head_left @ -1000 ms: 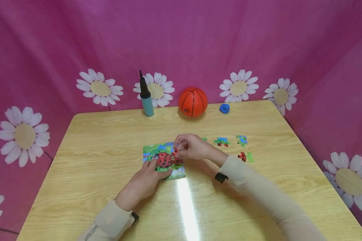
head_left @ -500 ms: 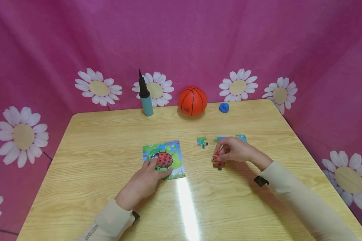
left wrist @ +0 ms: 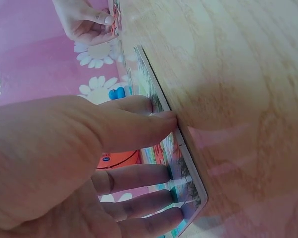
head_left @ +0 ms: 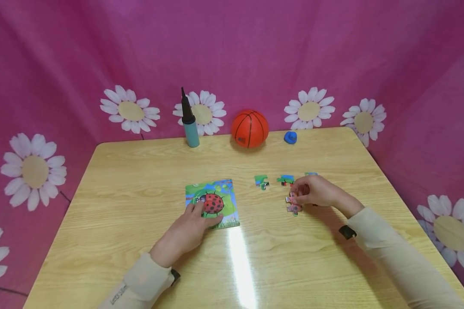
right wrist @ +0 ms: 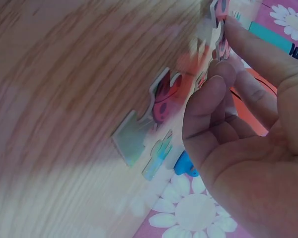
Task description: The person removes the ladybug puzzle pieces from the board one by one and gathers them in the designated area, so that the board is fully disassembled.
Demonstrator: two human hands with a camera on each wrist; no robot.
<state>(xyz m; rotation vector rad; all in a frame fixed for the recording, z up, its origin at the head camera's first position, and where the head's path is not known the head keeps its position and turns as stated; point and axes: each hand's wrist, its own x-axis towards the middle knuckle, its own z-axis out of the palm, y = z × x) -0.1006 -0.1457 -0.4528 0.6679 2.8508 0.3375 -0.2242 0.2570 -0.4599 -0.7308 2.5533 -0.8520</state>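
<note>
A square ladybird puzzle board (head_left: pixel 230 208) lies on the table in the head view. My left hand (head_left: pixel 183 234) rests on its near left part; in the left wrist view the thumb is at the board's edge (left wrist: pixel 192 171) and the fingers are extended over its face. To the right, my right hand (head_left: pixel 320 191) pinches a red, black-spotted puzzle piece (head_left: pixel 294 209) between thumb and fingers, just at or above the table. Behind that hand is a loose red and green piece (right wrist: pixel 164 101), seen in the right wrist view and mostly hidden in the head view.
Other loose puzzle pieces lie right of the board: a green one (head_left: pixel 261 180), a blue and green one (head_left: pixel 287 178) and a partly covered one (head_left: pixel 311 174). At the back stand a teal hand pump (head_left: pixel 191 134), an orange ball (head_left: pixel 250 128) and a small blue toy (head_left: pixel 290 137).
My right hand has moved right from above the board, carrying the red puzzle piece away from it towards the loose pieces. My left hand has stayed on the board.
</note>
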